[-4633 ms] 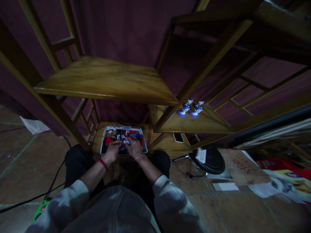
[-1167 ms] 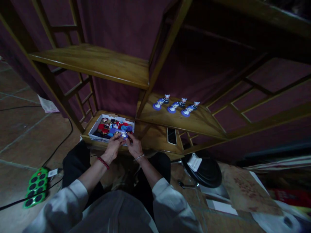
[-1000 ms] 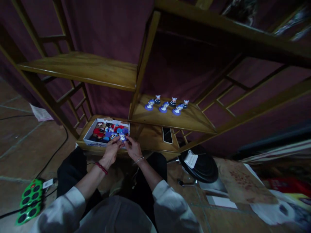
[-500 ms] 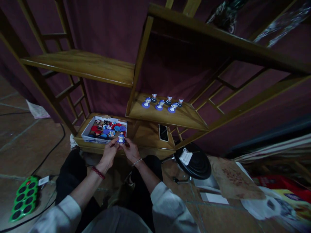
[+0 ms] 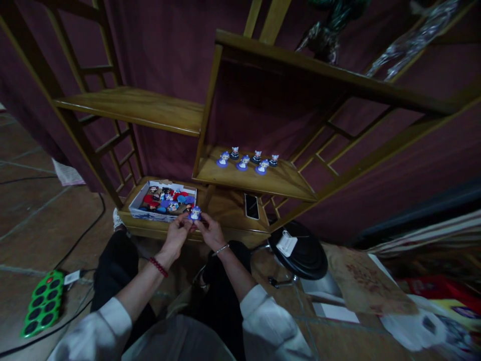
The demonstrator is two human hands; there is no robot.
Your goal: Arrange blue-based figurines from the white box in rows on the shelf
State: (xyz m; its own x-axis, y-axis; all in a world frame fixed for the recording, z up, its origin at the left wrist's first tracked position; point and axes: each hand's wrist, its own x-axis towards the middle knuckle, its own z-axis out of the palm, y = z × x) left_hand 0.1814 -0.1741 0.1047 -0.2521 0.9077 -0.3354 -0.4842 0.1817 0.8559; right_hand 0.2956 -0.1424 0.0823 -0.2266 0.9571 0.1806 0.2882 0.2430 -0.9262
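Observation:
Between my two hands is a small purple-and-white figurine (image 5: 195,213) on a purple base, held upright just right of the box. My left hand (image 5: 178,234) pinches its base from the left, and my right hand (image 5: 212,232) grips it from the right. A patterned white cardboard box (image 5: 150,215) on the low shelf holds several jumbled figurines with red, blue and purple bases. On the raised shelf (image 5: 259,184) stand two rows of figurines: three purple-and-white figurines (image 5: 243,162) in front and three dark-based figurines (image 5: 257,156) behind.
A phone (image 5: 251,206) lies on the low shelf to the right. Beside my right knee is a round black stool (image 5: 306,255) with a white tag. At the lower left, a green power strip (image 5: 44,303) and cables lie on the tiled floor.
Both hands, with the figurine between them, have moved a little to the right, away from the box. The camera view has shifted slightly; the shelved figurines stay in place.

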